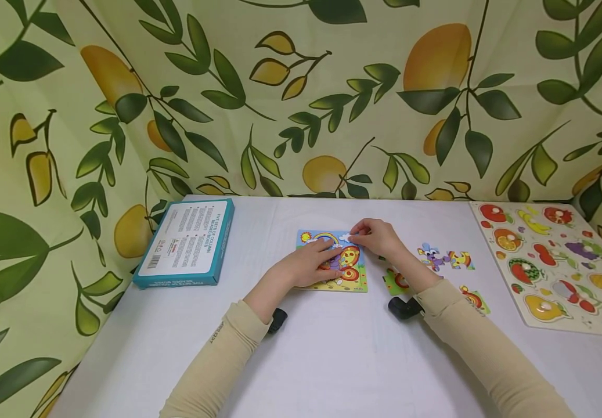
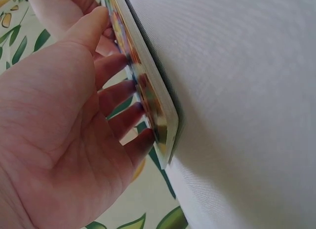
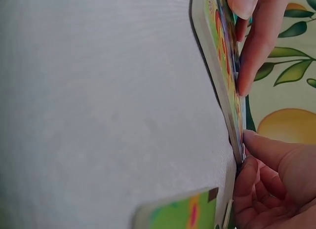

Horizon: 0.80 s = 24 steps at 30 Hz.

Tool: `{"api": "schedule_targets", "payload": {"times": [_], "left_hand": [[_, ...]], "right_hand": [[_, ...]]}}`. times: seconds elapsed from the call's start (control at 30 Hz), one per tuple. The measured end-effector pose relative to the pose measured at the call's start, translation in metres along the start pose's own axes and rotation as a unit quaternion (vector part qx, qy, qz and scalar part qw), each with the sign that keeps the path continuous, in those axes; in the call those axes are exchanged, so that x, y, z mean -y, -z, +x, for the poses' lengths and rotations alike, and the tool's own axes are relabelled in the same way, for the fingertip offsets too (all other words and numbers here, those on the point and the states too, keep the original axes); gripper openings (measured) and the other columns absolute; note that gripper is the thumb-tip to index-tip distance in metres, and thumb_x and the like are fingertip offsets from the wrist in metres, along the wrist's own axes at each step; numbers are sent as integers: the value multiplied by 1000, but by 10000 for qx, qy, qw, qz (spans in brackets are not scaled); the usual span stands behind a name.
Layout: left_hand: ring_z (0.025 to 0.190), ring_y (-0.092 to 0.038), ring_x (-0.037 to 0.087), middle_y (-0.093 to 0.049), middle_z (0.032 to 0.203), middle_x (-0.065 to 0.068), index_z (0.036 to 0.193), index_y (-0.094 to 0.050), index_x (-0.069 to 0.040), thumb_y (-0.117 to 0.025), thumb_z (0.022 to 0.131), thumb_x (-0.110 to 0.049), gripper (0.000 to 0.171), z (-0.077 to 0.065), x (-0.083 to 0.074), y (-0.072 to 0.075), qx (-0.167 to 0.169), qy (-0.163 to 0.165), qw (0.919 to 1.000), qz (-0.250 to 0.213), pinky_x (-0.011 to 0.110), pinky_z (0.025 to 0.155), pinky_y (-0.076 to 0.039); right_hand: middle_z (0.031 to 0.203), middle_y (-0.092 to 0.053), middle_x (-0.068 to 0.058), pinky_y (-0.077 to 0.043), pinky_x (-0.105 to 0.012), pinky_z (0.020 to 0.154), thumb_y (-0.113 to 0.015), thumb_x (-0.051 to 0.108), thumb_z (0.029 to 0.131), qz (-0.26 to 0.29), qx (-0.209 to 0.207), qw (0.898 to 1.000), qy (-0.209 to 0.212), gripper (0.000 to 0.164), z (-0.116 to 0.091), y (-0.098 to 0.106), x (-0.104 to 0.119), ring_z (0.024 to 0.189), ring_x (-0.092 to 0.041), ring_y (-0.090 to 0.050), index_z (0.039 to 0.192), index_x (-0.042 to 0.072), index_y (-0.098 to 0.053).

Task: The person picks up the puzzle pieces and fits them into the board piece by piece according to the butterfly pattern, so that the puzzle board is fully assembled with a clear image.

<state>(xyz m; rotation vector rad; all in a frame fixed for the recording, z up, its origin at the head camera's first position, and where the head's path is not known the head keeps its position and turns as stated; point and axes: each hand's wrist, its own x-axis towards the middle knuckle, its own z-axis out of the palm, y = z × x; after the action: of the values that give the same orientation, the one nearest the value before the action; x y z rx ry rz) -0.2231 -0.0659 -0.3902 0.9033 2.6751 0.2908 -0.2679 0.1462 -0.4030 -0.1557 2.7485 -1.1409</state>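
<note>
A small, colourful jigsaw puzzle [image 1: 355, 283] with a sun, a rainbow and a butterfly lies on the white table. Across its picture rests my left hand [image 1: 308, 264], fingers spread, their tips touching the surface [image 2: 79, 110]. At the far right corner, my right hand [image 1: 379, 237] pinches the puzzle's edge between thumb and curled fingers; the thumb is on top in the right wrist view [image 3: 271, 174]. Beside my right forearm lie loose puzzle pieces: a purple one [image 1: 430, 255], a yellow one [image 1: 460, 260], a green one [image 1: 396, 283] and one with red and yellow arcs [image 1: 473, 299].
A teal-edged box [image 1: 186, 241] with printed text lies at the left. At the right is a wooden fruit puzzle board [image 1: 557, 267]. Black devices [image 1: 404, 307] show at both wrists. Behind the table hangs a leaf-and-fruit patterned cloth [image 1: 327, 116].
</note>
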Motion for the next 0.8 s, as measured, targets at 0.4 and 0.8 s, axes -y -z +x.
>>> {"api": "schedule_targets", "payload": {"times": [0.4, 0.8], "left_hand": [[147, -20, 25, -26, 159, 4, 152, -36, -20, -50, 98, -52, 65, 0, -1, 0, -33, -27, 10000, 36, 38, 117, -20], [147, -18, 25, -23, 160, 3, 154, -32, -22, -48, 98, -54, 66, 0, -1, 0, 45, 66, 10000, 16, 39, 118, -19]], "right_hand": [[85, -56, -5, -38, -30, 67, -68, 23, 93, -98, 267, 9996, 65, 19, 2, 2, 1, 82, -23, -49, 102, 6, -69], [88, -53, -5, -37, -29, 67, -75, 25, 87, -127, 761, 9966, 283, 31, 2, 8, 0, 81, -20, -46, 109, 5, -67]]}}
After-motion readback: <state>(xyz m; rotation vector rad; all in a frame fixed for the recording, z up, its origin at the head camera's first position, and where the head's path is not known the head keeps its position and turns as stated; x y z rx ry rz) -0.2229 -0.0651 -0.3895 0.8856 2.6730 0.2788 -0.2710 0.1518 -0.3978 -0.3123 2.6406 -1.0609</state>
